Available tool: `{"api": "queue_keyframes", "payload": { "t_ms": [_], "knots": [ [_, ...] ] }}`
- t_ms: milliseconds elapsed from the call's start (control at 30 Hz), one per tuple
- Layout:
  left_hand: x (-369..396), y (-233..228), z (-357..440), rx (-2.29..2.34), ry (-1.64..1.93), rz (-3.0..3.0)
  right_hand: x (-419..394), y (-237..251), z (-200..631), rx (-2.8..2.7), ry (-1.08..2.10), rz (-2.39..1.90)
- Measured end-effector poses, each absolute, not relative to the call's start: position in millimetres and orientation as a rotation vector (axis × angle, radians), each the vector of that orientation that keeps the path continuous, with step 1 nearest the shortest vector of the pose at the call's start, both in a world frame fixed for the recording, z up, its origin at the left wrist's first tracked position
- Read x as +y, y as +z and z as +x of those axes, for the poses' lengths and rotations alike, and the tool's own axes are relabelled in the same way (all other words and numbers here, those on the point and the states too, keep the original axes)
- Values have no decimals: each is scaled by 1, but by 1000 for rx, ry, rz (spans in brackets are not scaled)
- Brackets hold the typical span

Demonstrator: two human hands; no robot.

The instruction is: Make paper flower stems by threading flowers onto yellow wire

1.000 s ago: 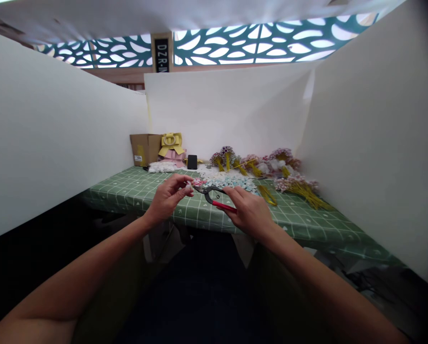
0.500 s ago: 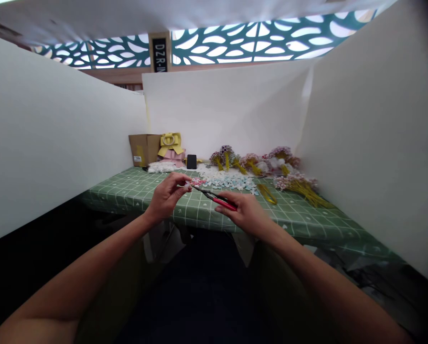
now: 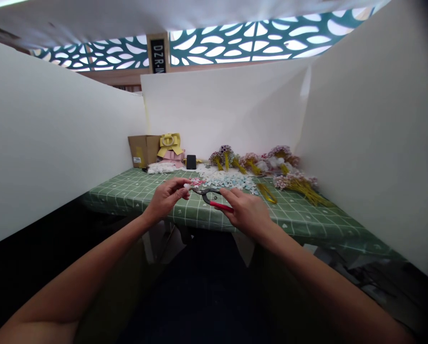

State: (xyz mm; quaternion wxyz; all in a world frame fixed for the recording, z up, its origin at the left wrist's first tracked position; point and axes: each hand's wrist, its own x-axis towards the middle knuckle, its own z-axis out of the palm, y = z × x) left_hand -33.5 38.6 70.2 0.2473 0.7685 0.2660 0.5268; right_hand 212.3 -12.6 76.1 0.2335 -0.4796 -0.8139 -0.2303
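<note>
Over the front of the table, my left hand [image 3: 168, 197] pinches a small whitish piece [image 3: 187, 186], perhaps a petal; its exact kind is too small to make out. My right hand [image 3: 248, 210] grips red-handled pliers [image 3: 219, 205] whose dark jaws point left at that piece. The handles are spread and the jaw tips sit close beside my left fingertips; whether they touch the piece I cannot tell. Just behind the pliers lie small pink pieces [image 3: 198, 181] and a wide scatter of white and pale blue petal-like pieces [image 3: 230, 180].
A green checked cloth [image 3: 128, 191] covers the table. Bunches of beaded stems [image 3: 296, 184] and a bundle of yellow wires [image 3: 267, 193] lie right. Behind stand a cardboard box [image 3: 144, 150], yellow bow [image 3: 170, 143] and black phone [image 3: 191, 162]. White panels [image 3: 228, 105] enclose the table.
The pliers' handles have spread apart in my right hand, where they were closer together before. My left hand keeps its pinch and has shifted only slightly.
</note>
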Motion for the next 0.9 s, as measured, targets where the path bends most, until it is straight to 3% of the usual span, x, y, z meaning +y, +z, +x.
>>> {"api": "queue_keyframes", "payload": {
  "t_ms": [300,567,900],
  "knots": [
    [41,67,-33,739,1476,2157,-14,79,210,-2239,-465,-1334],
    [43,67,-38,787,1593,2533,-11,83,211,-2220,207,-1277],
    [42,72,-38,792,1373,2151,-14,76,206,-2184,-319,-1344]
  ]
}}
